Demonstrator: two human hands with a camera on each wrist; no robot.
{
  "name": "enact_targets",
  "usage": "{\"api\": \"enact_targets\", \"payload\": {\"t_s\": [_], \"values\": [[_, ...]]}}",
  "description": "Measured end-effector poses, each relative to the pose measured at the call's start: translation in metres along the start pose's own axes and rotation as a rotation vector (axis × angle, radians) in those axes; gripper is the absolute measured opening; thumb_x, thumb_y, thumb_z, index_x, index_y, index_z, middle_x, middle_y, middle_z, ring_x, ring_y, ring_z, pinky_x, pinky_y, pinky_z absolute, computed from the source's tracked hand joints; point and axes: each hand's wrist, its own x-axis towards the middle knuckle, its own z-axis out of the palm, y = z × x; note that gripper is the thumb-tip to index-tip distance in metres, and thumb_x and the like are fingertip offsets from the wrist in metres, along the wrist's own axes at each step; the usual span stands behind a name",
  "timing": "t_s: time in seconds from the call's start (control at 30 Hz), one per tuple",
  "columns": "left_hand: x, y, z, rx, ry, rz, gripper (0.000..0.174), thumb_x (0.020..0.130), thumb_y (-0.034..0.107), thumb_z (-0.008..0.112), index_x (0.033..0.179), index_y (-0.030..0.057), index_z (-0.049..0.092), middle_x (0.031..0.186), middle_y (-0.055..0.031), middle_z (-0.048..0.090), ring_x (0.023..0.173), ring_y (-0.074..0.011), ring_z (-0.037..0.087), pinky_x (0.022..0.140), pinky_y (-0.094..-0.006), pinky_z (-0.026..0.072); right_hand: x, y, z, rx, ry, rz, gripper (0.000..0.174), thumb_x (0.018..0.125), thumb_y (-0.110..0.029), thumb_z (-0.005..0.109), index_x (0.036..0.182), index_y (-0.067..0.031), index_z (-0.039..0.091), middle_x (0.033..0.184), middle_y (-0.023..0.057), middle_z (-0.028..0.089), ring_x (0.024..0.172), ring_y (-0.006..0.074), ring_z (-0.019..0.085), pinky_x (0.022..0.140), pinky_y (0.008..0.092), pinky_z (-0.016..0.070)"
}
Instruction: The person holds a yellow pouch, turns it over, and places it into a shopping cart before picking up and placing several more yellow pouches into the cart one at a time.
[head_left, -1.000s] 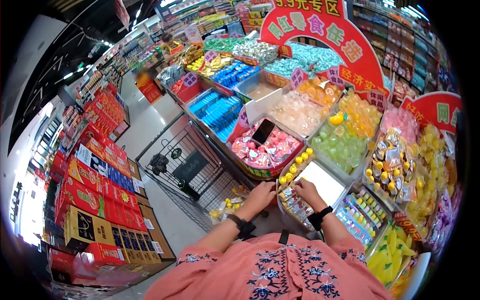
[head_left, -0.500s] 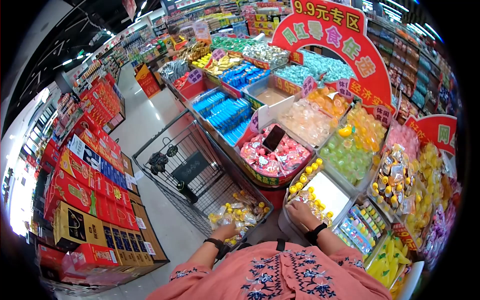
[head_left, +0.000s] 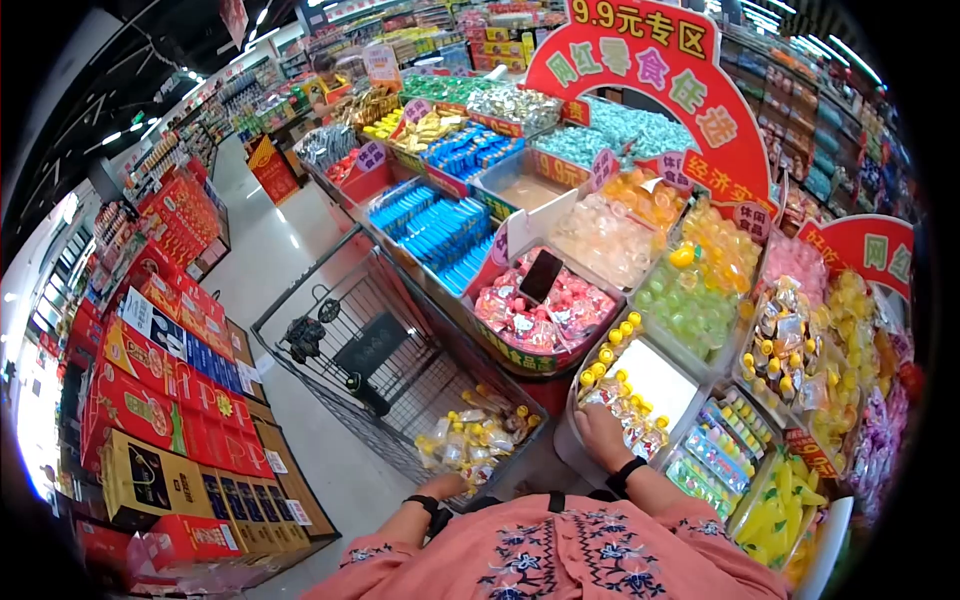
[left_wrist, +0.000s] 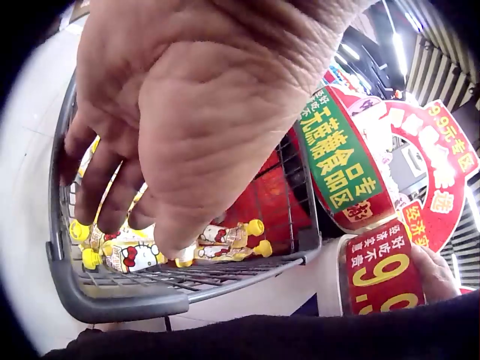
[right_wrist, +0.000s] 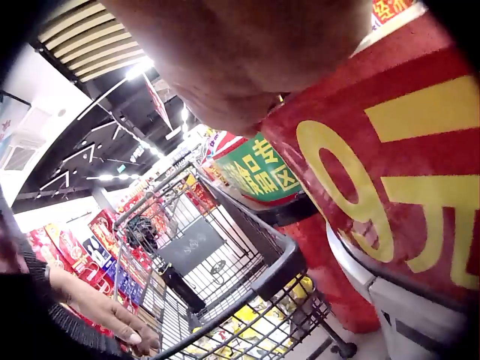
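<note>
My left hand (head_left: 443, 487) is over the near end of the wire shopping cart (head_left: 335, 265), its loosely spread fingers holding nothing. Beneath it in the left wrist view lie packets with yellow caps and a cartoon cat print (left_wrist: 139, 257). In the head view, the heap of yellow-capped packets (head_left: 480, 430) fills the cart's near corner. My right hand (head_left: 602, 437) is at the near-left rim of a display bin (head_left: 567, 437), beside more yellow-capped packets (head_left: 640, 415). Its fingertips are hidden; I cannot tell whether they pinch anything.
A dark phone (head_left: 541, 275) lies on pink candy packs (head_left: 515, 310). Bins of green jellies (head_left: 685, 310) and blue-wrapped snacks (head_left: 430, 225) stand beyond. Red gift boxes (head_left: 140, 400) line the aisle's left side. A red price sign (right_wrist: 390, 172) fronts the right-hand bin.
My left hand has moved from the bin, down and left to the cart. The right hand has shifted slightly left along the bin's near side. The yellow-capped packets in the bin are more visible.
</note>
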Motion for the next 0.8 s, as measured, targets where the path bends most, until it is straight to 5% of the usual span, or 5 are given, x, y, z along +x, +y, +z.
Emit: {"api": "enact_targets", "payload": {"t_s": [0.3,0.4,0.57,0.67,0.8], "values": [[-0.042,0.012,0.007,-0.068,0.460,0.098,0.047,0.093,0.043,0.054,0.114,0.0036,0.067,0.113,-0.0222,0.068,0.107,-0.0377,0.064,0.091,-0.0444,0.0497,0.000,-0.001,-0.005,0.090,0.032,-0.016,0.030,0.095,-0.030,0.057,0.092,-0.0015,0.065,0.089,0.0230,0.066,0.086,0.0434,0.063,0.076,0.0504,0.0489],[-0.081,0.051,0.007,-0.245,0.483,-0.032,0.043,0.093,0.040,0.056,0.114,0.0044,0.068,0.113,-0.0220,0.068,0.107,-0.0383,0.064,0.091,-0.0439,0.0498,-0.003,-0.001,-0.009,0.140,0.028,-0.006,0.031,0.095,-0.030,0.057,0.092,-0.0009,0.066,0.090,0.0232,0.066,0.086,0.0434,0.063,0.076,0.0503,0.0488],[-0.069,0.021,0.064,-0.289,0.463,-0.044,0.042,0.092,0.039,0.058,0.104,0.0003,0.069,0.090,-0.0133,0.071,0.079,-0.0244,0.066,0.076,-0.0388,0.0530,-0.019,0.016,-0.007,0.179,0.103,-0.015,0.030,0.094,-0.031,0.061,0.092,-0.0013,0.067,0.091,0.0224,0.066,0.087,0.0419,0.063,0.075,0.0489,0.0492],[-0.079,0.022,0.097,-0.031,0.346,-0.125,0.040,0.094,0.037,0.049,0.105,0.0068,0.073,0.102,-0.0193,0.071,0.098,-0.0387,0.066,0.087,-0.0458,0.0499,-0.032,0.024,-0.015,0.162,0.119,-0.063,0.029,0.091,-0.030,0.066,0.089,-0.0014,0.065,0.090,0.0228,0.064,0.085,0.0416,0.062,0.075,0.0485,0.0492],[-0.081,0.032,0.124,-0.361,0.108,-0.352,0.042,0.092,0.042,0.050,0.102,0.0054,0.070,0.086,-0.0097,0.069,0.075,-0.0255,0.062,0.062,-0.0422,0.0502,-0.062,0.037,-0.028,0.158,0.193,-0.128,0.023,0.088,-0.022,0.069,0.091,-0.0015,0.061,0.089,0.0218,0.060,0.083,0.0412,0.060,0.075,0.0490,0.0494]]}}
